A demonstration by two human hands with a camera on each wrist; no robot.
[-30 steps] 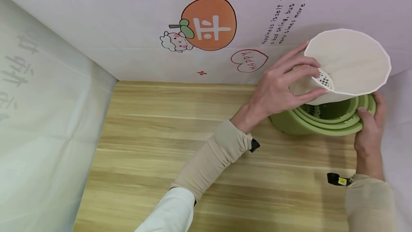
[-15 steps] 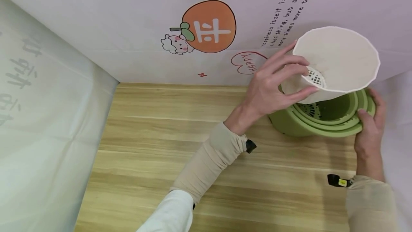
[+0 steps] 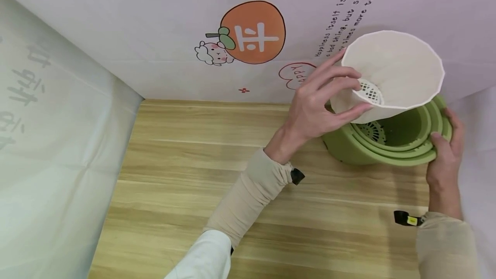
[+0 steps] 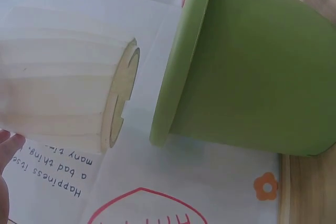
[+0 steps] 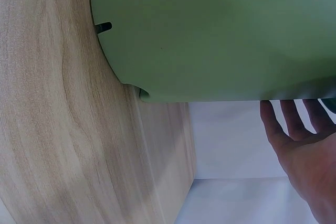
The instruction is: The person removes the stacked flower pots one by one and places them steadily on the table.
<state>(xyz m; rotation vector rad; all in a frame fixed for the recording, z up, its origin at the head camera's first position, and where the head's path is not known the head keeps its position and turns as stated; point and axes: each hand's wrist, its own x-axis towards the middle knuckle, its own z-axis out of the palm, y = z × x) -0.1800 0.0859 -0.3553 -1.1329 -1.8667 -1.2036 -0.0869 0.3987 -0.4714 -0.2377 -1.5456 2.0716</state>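
My left hand (image 3: 319, 104) holds a white plastic flower pot (image 3: 407, 66) by its rim, fingers over the edge and thumb along the side. Slots pierce the bottom of this pot, which is tilted with its mouth toward the head camera. Below it stands a nest of several green flower pots (image 3: 345, 145), the innermost with a slotted base. In the left wrist view, a gap separates the white pot (image 4: 58, 82) from the outer green pot (image 4: 252, 72). At the right, my right hand (image 3: 447, 154) grips the green rims, thumb on top; its fingers (image 5: 296, 121) reach along the outer wall.
The wood-grain tabletop (image 3: 186, 175) stretches left and toward me. A printed white sheet (image 3: 155, 25) forms the back wall close behind the pots. Pale sheets stand at the left (image 3: 50, 141) and right (image 3: 480, 141) sides.
My left hand has drawn the white pot leftward, and more of the innermost green pot's inside shows. The right hand and the green pots have stayed nearly still.
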